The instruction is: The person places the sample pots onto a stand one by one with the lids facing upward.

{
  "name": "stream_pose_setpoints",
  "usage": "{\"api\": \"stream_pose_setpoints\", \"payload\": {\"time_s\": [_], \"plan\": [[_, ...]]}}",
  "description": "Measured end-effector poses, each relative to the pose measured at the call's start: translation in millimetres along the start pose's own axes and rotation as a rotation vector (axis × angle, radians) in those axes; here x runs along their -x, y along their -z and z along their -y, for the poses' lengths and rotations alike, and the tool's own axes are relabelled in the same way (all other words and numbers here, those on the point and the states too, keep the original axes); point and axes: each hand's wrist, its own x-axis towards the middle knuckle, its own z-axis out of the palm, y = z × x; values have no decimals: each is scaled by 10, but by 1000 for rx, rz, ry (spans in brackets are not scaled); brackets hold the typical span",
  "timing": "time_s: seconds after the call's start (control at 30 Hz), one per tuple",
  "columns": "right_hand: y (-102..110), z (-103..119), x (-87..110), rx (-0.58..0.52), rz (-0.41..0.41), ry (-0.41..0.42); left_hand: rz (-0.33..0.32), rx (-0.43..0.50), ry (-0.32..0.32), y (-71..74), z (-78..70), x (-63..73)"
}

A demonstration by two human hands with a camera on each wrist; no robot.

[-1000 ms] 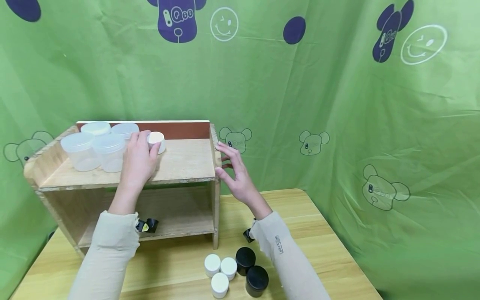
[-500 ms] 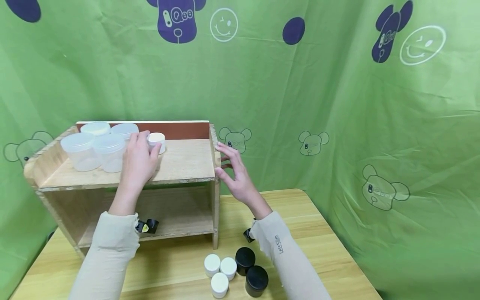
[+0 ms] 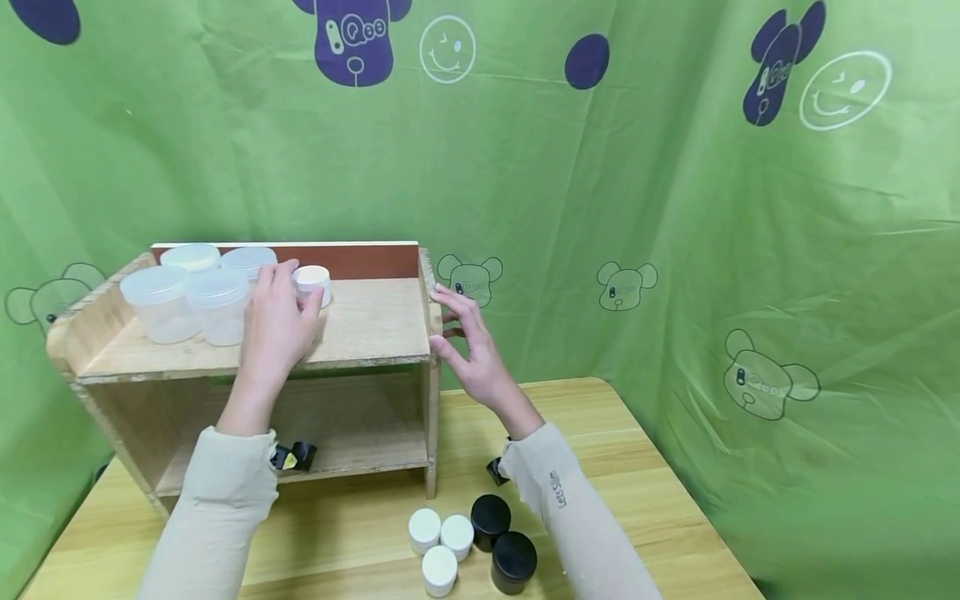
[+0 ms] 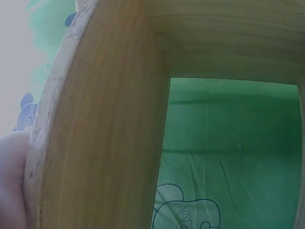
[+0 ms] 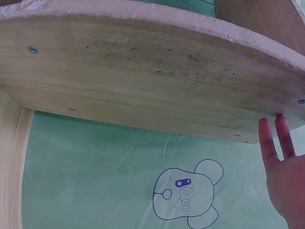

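On the upper board of a wooden shelf unit [image 3: 375, 321], my left hand [image 3: 276, 321] holds a small white lidded jar [image 3: 313, 283], thumb in front and fingers at its left. Several clear plastic tubs with lids [image 3: 167, 312] stand grouped just left of that hand. My right hand [image 3: 476, 354] touches the unit's right side panel [image 5: 157, 71], its fingers extended along the outside. Two straight fingertips [image 5: 281, 121] meet the panel's lower edge in the right wrist view. The left wrist view looks under the upper board, where the jar is hidden.
Nearer on the wooden table [image 3: 585, 433] stand three small white jars [image 3: 439, 570] and two black jars [image 3: 514, 562], close to the right forearm. A lower shelf board [image 3: 360, 425] lies beneath the left wrist. Green printed cloth [image 3: 525, 183] hangs behind and to the right.
Hardly anything differs: my left hand and the small white jar sit a touch lower than a second ago. The right hand keeps its place on the side panel.
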Motion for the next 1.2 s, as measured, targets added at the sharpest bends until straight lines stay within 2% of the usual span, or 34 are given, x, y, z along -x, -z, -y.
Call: {"api": "stream_pose_setpoints", "payload": {"time_s": [0.17,0.4,0.6,0.83,0.93,1.1,1.2], "plan": [[7,3,3,4,2,3,-51,29,-57,-13,-18,15],[18,26,-12,2,0,10,-177,106,-203,-26,-22,74],[12,14,7,-2,8,8,-231,162,-334,-22,-47,296],[16,13,11,-8,5,8,-332,220,-490,-33,-124,648],[17,30,11,1,7,1,-326,244,-541,-64,-123,821],[19,33,9,2,6,-3,-264,271,-657,-174,-60,1085],[20,34,6,-3,6,-8,-224,279,-694,-254,-13,1234]]}}
